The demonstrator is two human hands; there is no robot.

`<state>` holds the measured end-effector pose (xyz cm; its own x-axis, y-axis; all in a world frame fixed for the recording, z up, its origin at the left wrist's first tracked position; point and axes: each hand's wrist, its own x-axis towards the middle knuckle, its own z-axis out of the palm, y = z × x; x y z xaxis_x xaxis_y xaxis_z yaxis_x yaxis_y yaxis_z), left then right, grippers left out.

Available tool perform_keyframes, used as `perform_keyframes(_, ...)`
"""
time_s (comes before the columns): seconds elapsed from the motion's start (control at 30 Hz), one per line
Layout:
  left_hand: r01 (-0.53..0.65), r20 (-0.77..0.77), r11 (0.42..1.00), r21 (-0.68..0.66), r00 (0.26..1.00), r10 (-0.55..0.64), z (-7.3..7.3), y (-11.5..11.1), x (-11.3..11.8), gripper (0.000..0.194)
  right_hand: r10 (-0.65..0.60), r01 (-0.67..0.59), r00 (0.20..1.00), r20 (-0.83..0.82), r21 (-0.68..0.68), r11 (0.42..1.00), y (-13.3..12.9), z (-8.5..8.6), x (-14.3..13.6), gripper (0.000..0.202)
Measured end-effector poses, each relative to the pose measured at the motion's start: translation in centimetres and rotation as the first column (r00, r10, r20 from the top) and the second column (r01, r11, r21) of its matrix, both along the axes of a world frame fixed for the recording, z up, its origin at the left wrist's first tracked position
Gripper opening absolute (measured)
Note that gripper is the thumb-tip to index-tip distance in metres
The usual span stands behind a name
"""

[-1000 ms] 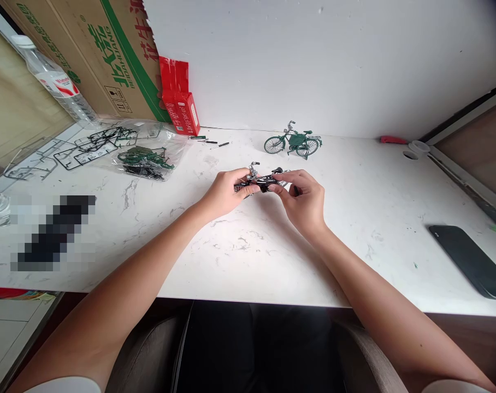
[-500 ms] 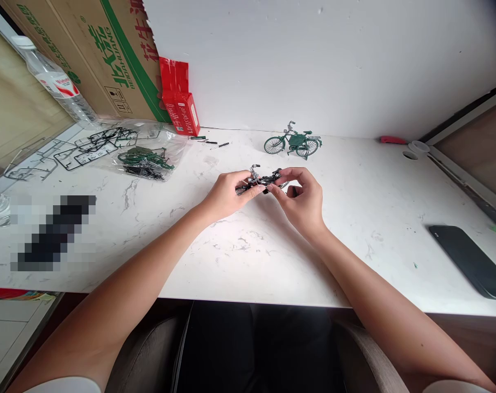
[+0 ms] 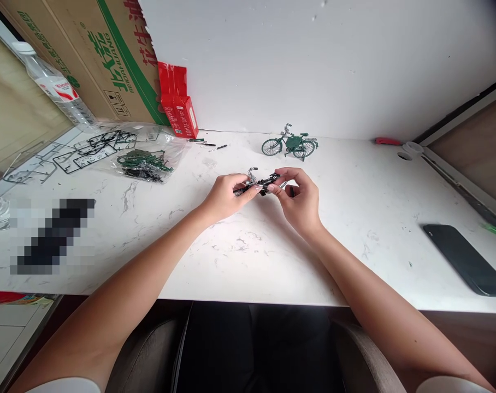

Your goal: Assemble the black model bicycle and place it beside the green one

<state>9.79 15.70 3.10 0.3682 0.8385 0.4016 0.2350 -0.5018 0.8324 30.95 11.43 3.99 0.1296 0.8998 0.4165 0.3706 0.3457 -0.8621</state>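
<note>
Between my two hands is a small black model bicycle [image 3: 265, 181] with silver handlebars, held just above the white marbled table. My left hand [image 3: 230, 195] is closed around its front end, with the thumb along the near side by the handlebars. Closed in a pinch, my right hand [image 3: 300, 197] grips the rear part near the seat. Fingers cover much of both wheels. Beyond my hands, a finished-looking green model bicycle [image 3: 289, 143] stands upright by the back wall.
A plastic bag of green and black parts [image 3: 145, 165] and black sprue frames [image 3: 94, 147] lie at left. Thin tools [image 3: 209, 144] lie near a red box [image 3: 181, 112]. A bottle [image 3: 55, 87] leans by a cardboard box [image 3: 104, 54]. A dark phone [image 3: 465, 259] lies at right.
The view has shifted slightly. Both hands keep their hold on the black model bicycle, and the right fingers have moved only a little near the seat.
</note>
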Motion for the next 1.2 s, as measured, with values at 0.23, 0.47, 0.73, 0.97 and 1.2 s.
perform_keyframes(0.23,-0.007,-0.007,1.000,-0.026,1.000,0.007,0.2,-0.1,-0.1,0.038,0.014,-0.014,0.999,0.036,0.004,1.000,0.3,-0.3,0.2,0.030)
perform_keyframes(0.47,-0.031,-0.082,0.999,0.011,0.996,0.032,0.1,0.1,-0.4,0.036,-0.019,0.020,0.991,0.133,-0.010,1.000,0.3,-0.2,0.4,0.036)
perform_keyframes(0.73,-0.017,-0.266,1.000,-0.019,0.964,0.011,-0.6,0.7,-0.9,0.023,-0.052,0.066,0.903,0.427,-0.018,0.998,1.7,-0.5,2.6,0.041)
perform_keyframes(0.97,-0.034,-0.239,0.999,-0.001,0.970,0.033,-0.2,0.7,-0.9,0.024,-0.066,0.086,0.904,0.422,-0.028,0.996,2.8,-0.1,4.3,0.027)
perform_keyframes(1.2,-0.075,-0.210,0.997,-0.011,0.975,0.071,-1.1,1.5,-1.2,0.039,-0.075,0.087,0.901,0.426,-0.010,0.996,3.6,-0.2,5.4,0.020)
